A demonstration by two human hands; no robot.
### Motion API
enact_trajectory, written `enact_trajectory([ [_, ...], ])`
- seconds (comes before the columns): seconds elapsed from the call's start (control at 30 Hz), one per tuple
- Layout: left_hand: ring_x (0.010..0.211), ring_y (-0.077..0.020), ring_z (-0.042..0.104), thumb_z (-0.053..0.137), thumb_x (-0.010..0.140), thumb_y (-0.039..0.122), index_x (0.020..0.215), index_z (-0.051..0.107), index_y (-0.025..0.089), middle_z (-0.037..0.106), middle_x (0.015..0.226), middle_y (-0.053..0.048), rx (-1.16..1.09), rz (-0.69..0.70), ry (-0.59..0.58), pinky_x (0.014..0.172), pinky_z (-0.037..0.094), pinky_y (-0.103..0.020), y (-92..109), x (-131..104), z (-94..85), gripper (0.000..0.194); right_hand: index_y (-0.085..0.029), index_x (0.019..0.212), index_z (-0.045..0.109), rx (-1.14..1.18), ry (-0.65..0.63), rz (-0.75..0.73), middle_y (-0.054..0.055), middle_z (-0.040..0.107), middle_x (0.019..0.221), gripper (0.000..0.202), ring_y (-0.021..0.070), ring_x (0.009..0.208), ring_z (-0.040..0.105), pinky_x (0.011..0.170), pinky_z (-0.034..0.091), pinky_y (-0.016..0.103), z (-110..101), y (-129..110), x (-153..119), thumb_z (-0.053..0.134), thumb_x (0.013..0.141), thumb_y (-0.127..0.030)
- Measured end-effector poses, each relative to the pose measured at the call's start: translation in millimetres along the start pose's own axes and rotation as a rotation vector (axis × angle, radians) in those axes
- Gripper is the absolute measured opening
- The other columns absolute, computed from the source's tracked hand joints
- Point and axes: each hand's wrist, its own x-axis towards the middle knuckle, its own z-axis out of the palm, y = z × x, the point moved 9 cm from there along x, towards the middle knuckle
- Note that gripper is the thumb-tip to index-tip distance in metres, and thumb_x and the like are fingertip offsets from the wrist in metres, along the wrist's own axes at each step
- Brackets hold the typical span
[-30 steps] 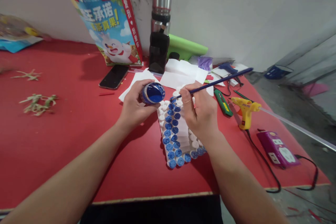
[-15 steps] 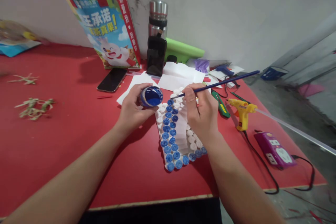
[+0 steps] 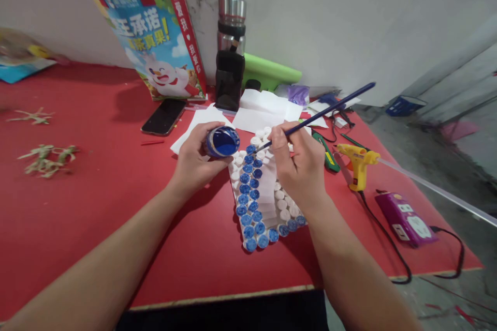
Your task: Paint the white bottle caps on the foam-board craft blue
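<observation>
My left hand (image 3: 196, 163) is wrapped round a small jar of blue paint (image 3: 223, 142), its open mouth tilted toward me. A thin dark-blue paintbrush (image 3: 330, 109) is pinched in my right hand (image 3: 298, 165), its handle slanting up to the right. The brush tip is at the blue discs near the upper left of a board (image 3: 267, 186) covered with small round rolled pieces. Blue pieces (image 3: 244, 199) run down its left side and along the near edge; white pieces (image 3: 284, 208) lie elsewhere. Pale paper strips form a stepped band in the middle. My right hand hides part of the board.
Behind stand a flask (image 3: 232, 15), a black bottle (image 3: 229, 80) and a printed bag (image 3: 155, 36). A phone (image 3: 163, 117) and white paper (image 3: 264, 111) lie nearer. At right are a green cutter (image 3: 326, 152), yellow glue gun (image 3: 357, 163) and purple power box (image 3: 406, 220). Knotted straw (image 3: 48, 160) lies left.
The brush handle has tipped up more steeply, and its tip has shifted slightly down and right over the discs. My left hand still holds the jar in nearly the same place.
</observation>
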Motion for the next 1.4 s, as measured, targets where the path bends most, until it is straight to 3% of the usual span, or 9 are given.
enact_trajectory([
  [0.2,0.126,-0.0339,0.074,0.095,0.076,0.03,0.132,0.071,0.027,0.075,0.137,-0.009,-0.011,-0.004,0.006,0.113,0.061,-0.054,3,0,0.2,0.061,-0.024,0.096,0.065,-0.059,0.078,0.013,0.001,0.07,0.079,0.025,0.0152,0.07,0.063,0.07,0.046,0.034,-5,2,-2,0.052,0.115,-0.033],
  [0.43,0.124,-0.0329,0.074,0.093,0.076,0.027,0.133,0.07,0.028,0.074,0.136,-0.009,-0.003,0.012,0.003,0.108,0.064,-0.051,5,0,-0.7,0.061,-0.023,0.094,0.066,0.006,0.028,0.031,0.001,0.071,0.081,0.026,0.0154,0.073,0.063,0.072,0.049,0.034,4,0,-5,0.053,0.114,-0.034],
  [0.67,0.126,-0.0345,0.074,0.092,0.077,0.03,0.131,0.07,0.028,0.075,0.136,-0.009,0.012,0.013,0.014,0.113,0.061,-0.054,6,0,-1.2,0.059,-0.025,0.097,0.066,0.111,0.042,0.109,-0.003,0.069,0.079,0.023,0.0118,0.063,0.061,0.063,0.052,0.03,3,4,-4,0.055,0.115,-0.036],
  [0.83,0.126,-0.0339,0.074,0.091,0.076,0.03,0.133,0.07,0.028,0.075,0.136,-0.008,0.028,0.016,0.012,0.109,0.063,-0.051,5,1,-1.6,0.06,-0.023,0.1,0.068,0.088,-0.004,0.045,0.001,0.074,0.088,0.024,0.0144,0.075,0.066,0.074,0.054,0.033,12,2,-6,0.055,0.115,-0.036],
  [1.17,0.124,-0.0337,0.075,0.093,0.075,0.028,0.133,0.071,0.028,0.075,0.135,-0.009,0.005,0.026,0.013,0.107,0.063,-0.05,5,1,-2.2,0.062,-0.022,0.097,0.068,0.035,0.007,0.002,0.002,0.073,0.084,0.024,0.0155,0.074,0.064,0.073,0.05,0.034,5,-5,-4,0.055,0.114,-0.033],
  [1.4,0.124,-0.0333,0.074,0.093,0.077,0.029,0.132,0.07,0.028,0.075,0.136,-0.008,0.001,0.013,-0.003,0.108,0.064,-0.05,4,1,-1.2,0.06,-0.022,0.099,0.067,0.043,-0.022,-0.036,0.003,0.074,0.089,0.023,0.0165,0.079,0.068,0.074,0.05,0.034,13,-7,-5,0.054,0.115,-0.031],
])
